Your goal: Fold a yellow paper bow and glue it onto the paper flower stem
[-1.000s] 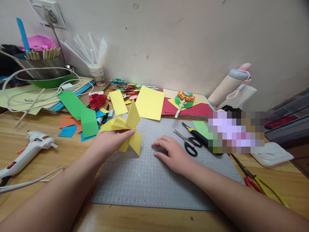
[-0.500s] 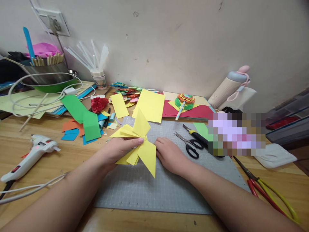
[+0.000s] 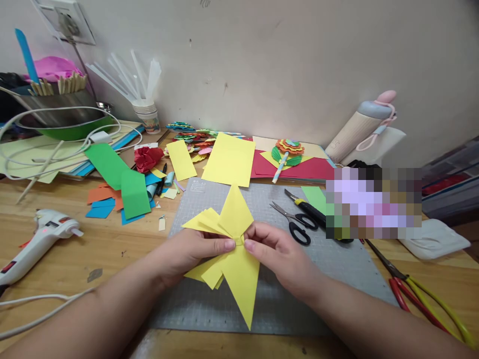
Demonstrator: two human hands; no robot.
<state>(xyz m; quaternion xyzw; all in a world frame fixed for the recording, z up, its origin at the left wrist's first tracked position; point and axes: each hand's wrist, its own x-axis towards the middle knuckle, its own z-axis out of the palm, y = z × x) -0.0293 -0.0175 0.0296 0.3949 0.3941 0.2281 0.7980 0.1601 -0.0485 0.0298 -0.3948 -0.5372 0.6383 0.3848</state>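
Wooden sticks [image 3: 73,84] stand in a bowl [image 3: 62,104], pale sticks [image 3: 136,82] in cups [image 3: 150,119] by the wall [image 3: 239,89]. Over the mat [image 3: 292,314], I see left hand [image 3: 190,254] and right hand [image 3: 281,254] pinching folded paper [image 3: 242,281].

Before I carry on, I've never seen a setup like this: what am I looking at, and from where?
There's no machine here: these are a person's own bare hands. The view comes from one camera worn on the head, looking forward and down. The left hand and right hand both hold a folded yellow paper shape near its middle, above a grey mat. The mat lies on a wooden table. Scissors rest on the mat, to the right. Left of it are green paper and a glue gun. Toward the wall are a yellow sheet and a paper flower.
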